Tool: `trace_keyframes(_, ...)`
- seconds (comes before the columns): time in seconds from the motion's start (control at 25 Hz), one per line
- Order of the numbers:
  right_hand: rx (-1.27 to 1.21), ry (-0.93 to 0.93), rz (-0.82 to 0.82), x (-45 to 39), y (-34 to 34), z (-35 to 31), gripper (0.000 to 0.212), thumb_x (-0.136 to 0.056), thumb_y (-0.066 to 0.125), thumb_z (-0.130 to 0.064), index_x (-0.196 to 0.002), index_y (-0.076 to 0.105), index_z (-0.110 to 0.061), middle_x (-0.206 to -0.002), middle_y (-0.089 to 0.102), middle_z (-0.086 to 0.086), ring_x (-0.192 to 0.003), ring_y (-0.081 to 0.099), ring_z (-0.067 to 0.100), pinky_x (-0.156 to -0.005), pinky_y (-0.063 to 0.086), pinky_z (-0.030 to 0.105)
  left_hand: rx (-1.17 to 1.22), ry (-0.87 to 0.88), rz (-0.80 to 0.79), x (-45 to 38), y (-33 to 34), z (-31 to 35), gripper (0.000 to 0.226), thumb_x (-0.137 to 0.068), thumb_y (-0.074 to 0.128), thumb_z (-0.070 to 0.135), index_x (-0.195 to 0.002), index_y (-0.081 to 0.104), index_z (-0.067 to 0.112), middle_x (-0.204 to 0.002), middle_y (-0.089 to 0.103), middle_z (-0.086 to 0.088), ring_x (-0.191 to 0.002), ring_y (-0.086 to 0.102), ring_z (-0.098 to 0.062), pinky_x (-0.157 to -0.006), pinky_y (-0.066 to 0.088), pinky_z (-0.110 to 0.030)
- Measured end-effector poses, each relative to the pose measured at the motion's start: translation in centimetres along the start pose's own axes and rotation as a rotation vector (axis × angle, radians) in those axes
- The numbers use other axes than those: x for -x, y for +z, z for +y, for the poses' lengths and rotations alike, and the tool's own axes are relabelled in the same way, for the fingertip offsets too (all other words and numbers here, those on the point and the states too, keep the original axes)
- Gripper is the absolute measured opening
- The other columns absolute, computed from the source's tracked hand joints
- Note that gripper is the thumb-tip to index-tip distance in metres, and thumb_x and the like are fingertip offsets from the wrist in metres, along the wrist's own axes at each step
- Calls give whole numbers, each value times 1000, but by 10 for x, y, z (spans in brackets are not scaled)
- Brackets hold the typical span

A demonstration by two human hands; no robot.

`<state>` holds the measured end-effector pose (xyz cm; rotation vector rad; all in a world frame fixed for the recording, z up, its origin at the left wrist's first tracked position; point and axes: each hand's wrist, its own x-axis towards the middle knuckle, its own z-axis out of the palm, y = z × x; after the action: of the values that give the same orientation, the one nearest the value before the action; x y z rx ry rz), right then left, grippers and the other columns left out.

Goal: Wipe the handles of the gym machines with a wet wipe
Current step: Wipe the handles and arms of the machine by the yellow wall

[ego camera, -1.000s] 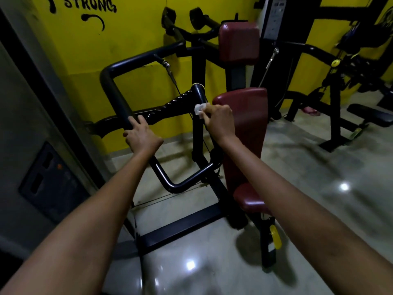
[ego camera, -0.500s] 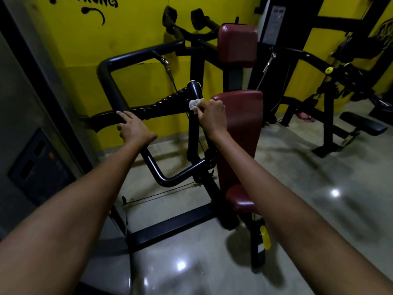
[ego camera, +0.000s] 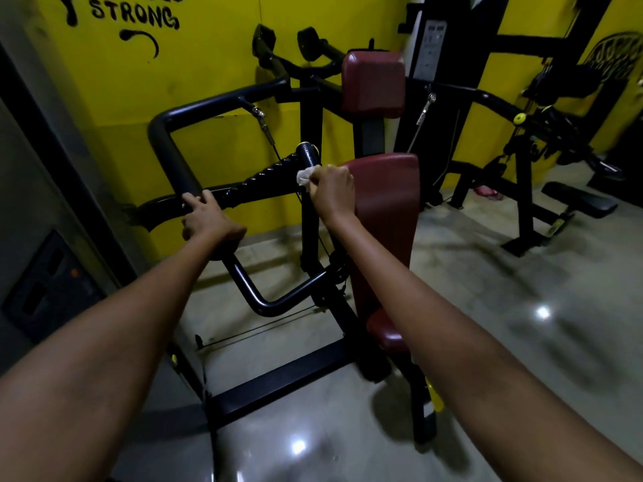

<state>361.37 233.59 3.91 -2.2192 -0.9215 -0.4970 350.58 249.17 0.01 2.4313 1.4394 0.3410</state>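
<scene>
We see two bare arms reaching toward a black steel gym machine [ego camera: 306,210] with dark red padded cushions, set against a yellow wall [ego camera: 215,64]. Our right hand [ego camera: 332,193] pinches a crumpled white wet wipe [ego camera: 305,175] and presses it against the machine's black ribbed rubber handle [ego camera: 275,172], just below its rounded end. Our left hand [ego camera: 208,220] curls around the thick black tubular frame bar [ego camera: 174,158] beside that handle.

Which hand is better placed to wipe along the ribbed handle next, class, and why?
The right hand: it already pinches the wet wipe against the upper end of the ribbed handle. The left hand holds no wipe and grips the black frame bar.
</scene>
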Motion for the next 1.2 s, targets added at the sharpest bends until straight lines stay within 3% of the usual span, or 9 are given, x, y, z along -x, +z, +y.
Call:
trace_keyframes(0.2,-57,-19,64,38,8,23,13,-86,61,-13,-93,71,-11,-87,72,11,-80,68,28,-71,54,39,39,-30,-16,-7,-6,-3,88,-76,70,31,-143,15,13,-146,10,-22,-113,44,-46,-76,45,-41)
trace_keyframes(0.48,-47,-61,-19,-24,4,2,19,-88,61,-20,-98,73,-9,-98,71,14,-92,65,29,-79,48,36,295,-146,52,-5,5,-6,90,-79,65,23,-147,6,15,-148,13,-23,-117,44,-45,-88,44,-44)
trace_keyframes(0.6,-169,53,-9,-47,5,-4,16,-85,64,-17,-95,75,-11,-97,72,11,-93,66,23,-77,49,28,394,-179,74,-9,6,-10,89,-77,67,25,-145,11,15,-142,25,-21,-115,46,-45,-90,44,-47)
trace_keyframes(0.72,-149,107,-3,-42,8,-6,16,-85,63,-13,-94,74,-6,-94,70,16,-91,66,28,-77,49,31,330,-158,145,-6,7,-8,85,-75,70,23,-142,19,10,-141,28,-20,-116,45,-43,-88,44,-46)
trace_keyframes(0.88,-1,-6,-2,-2,10,14,19,-91,56,-17,-95,67,-2,-94,67,16,-90,63,29,-74,47,37,171,-32,199,-3,7,-2,74,-76,71,18,-135,29,2,-144,26,-17,-119,41,-41,-86,45,-47)
trace_keyframes(1.04,184,-116,5,-9,19,12,23,-97,43,-16,-110,58,-5,-106,62,9,-95,62,25,-73,45,30,93,-83,128,-1,12,4,82,-81,66,17,-146,17,6,-155,8,-18,-124,37,-44,-88,44,-50)
trace_keyframes(1.2,242,-246,-16,-37,24,-1,28,-95,35,1,-117,51,2,-114,56,14,-105,55,25,-80,45,28,51,-95,143,-2,16,7,83,-82,64,24,-147,14,9,-155,5,-20,-122,39,-47,-85,45,-47)
